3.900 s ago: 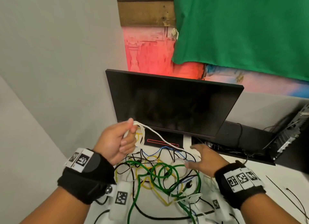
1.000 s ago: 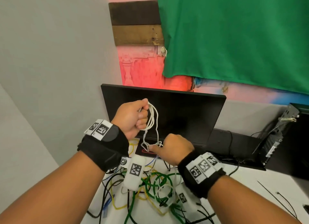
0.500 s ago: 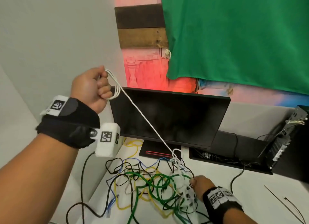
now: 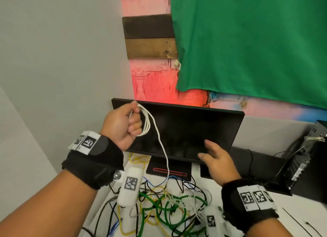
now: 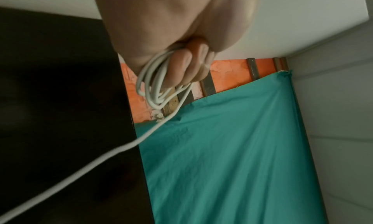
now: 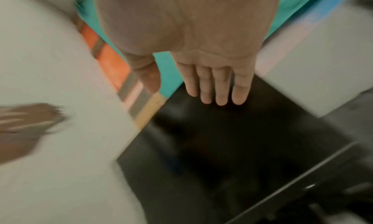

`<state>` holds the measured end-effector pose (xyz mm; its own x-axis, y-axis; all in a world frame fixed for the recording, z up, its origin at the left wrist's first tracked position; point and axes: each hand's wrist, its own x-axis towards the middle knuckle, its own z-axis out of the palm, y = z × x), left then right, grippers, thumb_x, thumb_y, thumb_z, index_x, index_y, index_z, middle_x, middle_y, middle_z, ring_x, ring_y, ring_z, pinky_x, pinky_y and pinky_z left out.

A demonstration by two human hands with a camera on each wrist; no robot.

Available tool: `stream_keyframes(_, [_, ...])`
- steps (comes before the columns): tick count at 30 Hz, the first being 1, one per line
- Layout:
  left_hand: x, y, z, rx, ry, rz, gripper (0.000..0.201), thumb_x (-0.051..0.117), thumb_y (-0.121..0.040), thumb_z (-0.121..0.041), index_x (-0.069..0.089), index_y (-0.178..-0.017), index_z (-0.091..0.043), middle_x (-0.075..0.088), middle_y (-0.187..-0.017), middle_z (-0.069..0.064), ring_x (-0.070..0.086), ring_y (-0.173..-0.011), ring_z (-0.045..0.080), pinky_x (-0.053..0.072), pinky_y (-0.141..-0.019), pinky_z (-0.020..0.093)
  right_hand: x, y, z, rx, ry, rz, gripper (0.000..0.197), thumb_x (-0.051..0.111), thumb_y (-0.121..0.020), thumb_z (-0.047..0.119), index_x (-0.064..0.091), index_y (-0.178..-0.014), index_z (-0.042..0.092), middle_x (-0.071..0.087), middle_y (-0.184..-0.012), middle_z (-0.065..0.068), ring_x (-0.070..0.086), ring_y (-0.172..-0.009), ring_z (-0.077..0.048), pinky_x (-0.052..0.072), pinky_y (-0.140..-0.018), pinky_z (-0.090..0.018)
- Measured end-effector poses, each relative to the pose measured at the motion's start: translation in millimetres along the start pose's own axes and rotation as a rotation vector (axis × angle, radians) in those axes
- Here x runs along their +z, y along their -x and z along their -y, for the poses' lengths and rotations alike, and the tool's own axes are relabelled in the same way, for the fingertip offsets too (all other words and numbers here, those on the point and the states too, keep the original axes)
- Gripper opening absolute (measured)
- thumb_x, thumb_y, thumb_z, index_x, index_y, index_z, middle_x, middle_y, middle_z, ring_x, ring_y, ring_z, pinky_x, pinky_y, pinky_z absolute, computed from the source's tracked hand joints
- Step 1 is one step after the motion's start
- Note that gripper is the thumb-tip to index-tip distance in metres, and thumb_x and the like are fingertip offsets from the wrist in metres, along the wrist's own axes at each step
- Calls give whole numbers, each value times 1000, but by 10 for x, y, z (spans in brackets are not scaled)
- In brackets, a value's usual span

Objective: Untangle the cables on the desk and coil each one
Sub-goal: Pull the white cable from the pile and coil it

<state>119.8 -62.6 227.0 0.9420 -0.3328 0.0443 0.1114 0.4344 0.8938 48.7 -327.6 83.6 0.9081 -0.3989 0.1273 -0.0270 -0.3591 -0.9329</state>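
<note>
Above the tangle (image 4: 164, 206), left hand (image 4: 122, 125) fisted round white cable (image 4: 146, 123), right hand (image 4: 217, 159) flat.

Even indoor light (wrist views blurred)

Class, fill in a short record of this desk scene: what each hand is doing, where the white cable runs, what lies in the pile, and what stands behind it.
left hand: raised, grips several loops of white cable
right hand: fingers straight, holds nothing, in front of the monitor
white cable run: one strand hangs from the loops down into the pile
pile contents: green, yellow, black, blue and white cables, tangled on the desk
behind: dark monitor, green cloth on the wall
</note>
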Motion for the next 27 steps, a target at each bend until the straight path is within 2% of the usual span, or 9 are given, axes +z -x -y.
stream_keyframes(3, [75,16,87,-47,75,69,35,39,-102,-29,45,-70,-15,28,-41,-7,23,-31,5,19,-33,18,461,202,256,-66,-120,327,55,66,-90,40,50,-141,31,52,-137,18,51,-123,-1,39,-108,-30])
stream_keyframes(6, [64,3,85,-15,126,86,35,38,-102,-31,47,-71,-16,30,-42,-7,25,-33,5,23,-35,18,718,300,154,-28,-214,483,14,59,-95,30,73,-100,32,76,-102,4,68,-93,-7,51,-90,-28])
stream_keyframes(9, [-98,2,36,42,180,50,37,37,-103,-32,49,-72,-15,34,-43,-6,29,-34,6,27,-36,19,608,254,-75,68,-425,337,17,62,-93,27,72,-79,26,70,-74,-6,66,-68,-19,55,-67,-31])
stream_keyframes(12, [-200,73,156,52,102,15,35,39,-102,-33,51,-76,-14,37,-44,-4,32,-35,8,27,-38,19,471,137,-184,44,-258,-46,23,62,-96,23,68,-74,25,64,-66,-1,57,-52,-9,45,-49,-22])
stream_keyframes(14, [-166,148,354,54,-7,7,32,44,-98,-34,54,-79,-11,42,-46,1,35,-35,12,28,-40,21,515,132,-106,12,60,-56,26,59,-97,31,64,-72,24,64,-66,1,56,-54,-4,43,-52,-21])
stream_keyframes(18, [-24,218,724,75,-296,56,31,43,-101,-27,56,-84,-5,62,-58,14,60,-46,24,44,-46,27,727,382,178,-136,564,607,31,47,-98,45,61,-80,24,63,-79,6,59,-75,-9,51,-71,-33])
stream_keyframes(20, [-6,219,852,47,-439,91,31,40,-104,-24,54,-86,-4,69,-66,18,67,-55,26,48,-50,26,747,515,324,-265,506,755,32,45,-94,53,62,-82,28,62,-77,11,57,-74,0,51,-75,-33])
stream_keyframes(23, [-76,266,1028,21,-658,180,30,44,-103,-23,55,-82,-4,67,-63,12,62,-54,19,47,-52,29,651,582,517,-353,229,736,27,45,-91,51,62,-76,35,66,-83,9,58,-86,9,50,-82,-28])
stream_keyframes(27, [-191,339,1081,-63,-641,271,40,45,-95,-43,59,-76,-11,63,-57,7,54,-42,20,38,-44,27,507,495,601,-477,149,483,25,51,-97,32,60,-74,34,65,-70,18,60,-68,0,44,-65,-16])
